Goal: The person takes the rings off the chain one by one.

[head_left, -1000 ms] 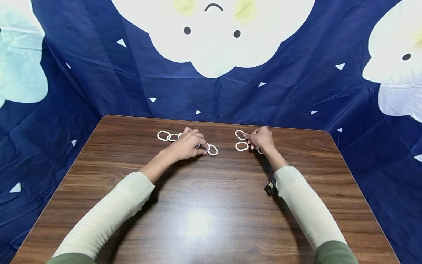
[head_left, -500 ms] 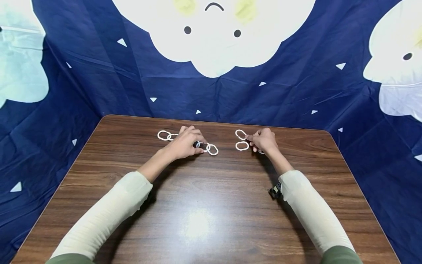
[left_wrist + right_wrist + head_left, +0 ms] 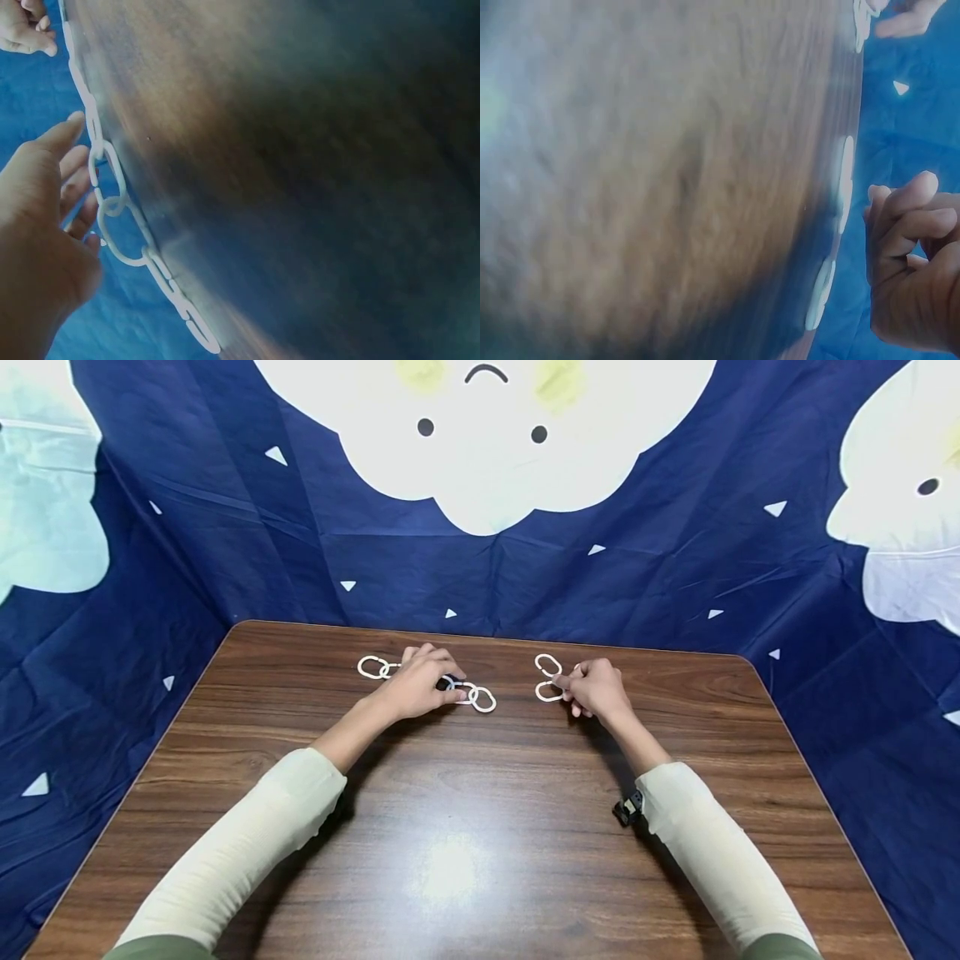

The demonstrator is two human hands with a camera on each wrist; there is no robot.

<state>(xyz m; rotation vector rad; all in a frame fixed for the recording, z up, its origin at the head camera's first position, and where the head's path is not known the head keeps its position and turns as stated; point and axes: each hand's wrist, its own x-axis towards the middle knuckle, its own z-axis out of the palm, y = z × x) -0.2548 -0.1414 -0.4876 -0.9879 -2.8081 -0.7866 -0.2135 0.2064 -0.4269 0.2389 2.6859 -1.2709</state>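
A chain of white oval plastic links (image 3: 483, 699) lies along the far part of the table, its middle under my left hand (image 3: 417, 683). The thumb and fingers of that hand are spread loosely beside the chain (image 3: 120, 232), with no firm grip showing. Two separate white links, an upper link (image 3: 548, 665) and a lower link (image 3: 548, 692), lie to the right of the chain. My right hand (image 3: 597, 687) hovers at these, its index fingertip overlapping the lower link's edge. In the right wrist view its fingers are loosely bent, holding nothing visible. More links (image 3: 821, 296) lie near it, hidden in the head view.
The brown wooden table (image 3: 480, 793) ends just beyond the links. A dark blue cloth (image 3: 487, 577) with white clouds stands behind it and at both sides. A small black camera (image 3: 628, 808) sits at the right sleeve.
My left hand has drawn back slightly left, uncovering more of the chain's right end. My right hand has moved a little down toward me, its index fingertip shifting from the upper link to the lower one.
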